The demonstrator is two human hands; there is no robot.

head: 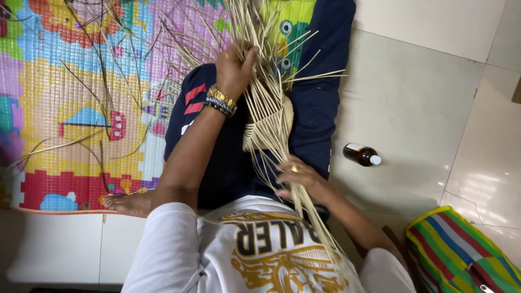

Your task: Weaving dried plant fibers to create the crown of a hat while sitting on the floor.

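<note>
A half-woven basket [268,127] of pale cane strips rests on my lap, its loose strips [255,32] fanning upward and a bundle trailing down past my shirt. My left hand [234,68], with bracelets at the wrist, is closed around several upright strips above the woven part. My right hand [297,176], wearing a ring, pinches the strips below the basket, near my waist. My legs in dark blue trousers stretch out under the work.
A colourful play mat [70,108] with scattered loose strips lies at the left. A dark brown bottle [361,155] with a white cap lies on the pale floor tiles to the right. A striped bag [461,252] sits at the bottom right.
</note>
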